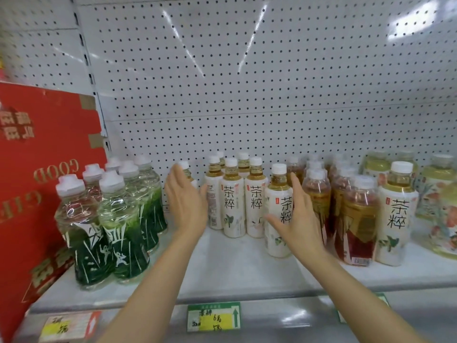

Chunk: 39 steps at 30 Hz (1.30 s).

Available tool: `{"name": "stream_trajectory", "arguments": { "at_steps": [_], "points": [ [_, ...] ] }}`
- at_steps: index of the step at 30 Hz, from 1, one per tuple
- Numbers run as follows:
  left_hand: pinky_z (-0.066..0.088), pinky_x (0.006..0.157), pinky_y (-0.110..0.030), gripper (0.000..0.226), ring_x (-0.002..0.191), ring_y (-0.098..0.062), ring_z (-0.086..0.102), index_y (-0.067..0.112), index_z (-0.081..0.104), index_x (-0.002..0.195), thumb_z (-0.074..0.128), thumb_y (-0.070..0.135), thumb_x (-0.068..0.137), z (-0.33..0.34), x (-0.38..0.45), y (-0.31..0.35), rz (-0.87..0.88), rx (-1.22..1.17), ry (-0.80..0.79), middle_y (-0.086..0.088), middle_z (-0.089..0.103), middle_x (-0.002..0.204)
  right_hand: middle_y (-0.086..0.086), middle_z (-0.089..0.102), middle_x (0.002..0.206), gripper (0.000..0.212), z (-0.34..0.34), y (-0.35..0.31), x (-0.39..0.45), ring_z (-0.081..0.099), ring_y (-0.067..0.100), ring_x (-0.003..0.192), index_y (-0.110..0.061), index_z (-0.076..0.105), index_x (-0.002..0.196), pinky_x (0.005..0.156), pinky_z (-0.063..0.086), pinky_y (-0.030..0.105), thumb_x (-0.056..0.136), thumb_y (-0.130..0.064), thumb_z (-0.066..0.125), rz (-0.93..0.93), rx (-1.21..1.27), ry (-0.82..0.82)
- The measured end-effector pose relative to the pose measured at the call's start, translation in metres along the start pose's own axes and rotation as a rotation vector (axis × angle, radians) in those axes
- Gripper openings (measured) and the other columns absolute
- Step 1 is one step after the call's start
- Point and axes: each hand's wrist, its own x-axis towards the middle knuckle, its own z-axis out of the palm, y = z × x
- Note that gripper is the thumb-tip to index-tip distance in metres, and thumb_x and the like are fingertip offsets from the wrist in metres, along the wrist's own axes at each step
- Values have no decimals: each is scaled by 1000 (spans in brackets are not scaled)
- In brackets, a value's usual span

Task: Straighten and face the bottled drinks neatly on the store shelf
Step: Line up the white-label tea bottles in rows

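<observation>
i see a white metal shelf (235, 273) backed by white pegboard (247, 82), a red carton (37, 169) at nine o'clock. the white-labelled tea bottles with white caps (256, 191) stand upright at twelve o'clock, most labels facing me. my left hand (185, 201) is flat, fingers straight, beside the leftmost bottle. my right hand (296, 214) rests straight-fingered against the front bottle (278, 209), gripping nothing.
</observation>
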Motion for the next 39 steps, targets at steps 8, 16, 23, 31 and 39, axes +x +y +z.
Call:
{"name": "stream_trajectory", "arguments": {
  "at_steps": [8, 16, 23, 31, 39],
  "points": [
    [47, 91, -37, 71, 120, -25, 57, 16, 40, 147, 70, 44, 89, 35, 39, 67, 176, 42, -438, -6, 58, 135, 9, 41, 143, 96, 13, 18, 15, 39, 17, 129, -27, 15, 156, 98, 37, 28, 83, -21, 76, -2, -11, 98],
    [48, 79, -32, 41, 103, -23, 61, 25, 63, 125, 74, 25, 86, -7, 51, 52, 125, 85, -516, 0, 65, 117, 11, 45, 137, 98, 4, 28, 16, 50, 26, 122, -30, 19, 155, 85, 47, 39, 79, -30, 80, -15, -158, 132],
    [53, 87, -37, 42, 103, -22, 63, 28, 66, 122, 77, 24, 82, -74, 43, 19, 45, 146, -470, 1, 69, 112, 8, 45, 140, 98, 5, 27, 15, 48, 24, 125, -35, 18, 155, 86, 46, 39, 79, -35, 79, 10, -131, 150],
    [49, 88, -38, 50, 109, -25, 61, 21, 59, 134, 75, 24, 87, -88, 38, 13, 49, 257, -417, -4, 66, 126, 8, 43, 145, 93, 10, 32, 17, 45, 24, 130, -20, 27, 153, 94, 45, 37, 78, -39, 79, 24, -143, 148],
    [42, 104, -42, 53, 131, -27, 51, 22, 57, 141, 69, 38, 92, -47, 84, 62, 265, 274, -402, -7, 58, 141, 17, 44, 147, 79, 3, 9, 29, 38, 28, 137, 0, 37, 147, 111, 28, 29, 83, -30, 71, -283, -262, 344]
  ]
}}
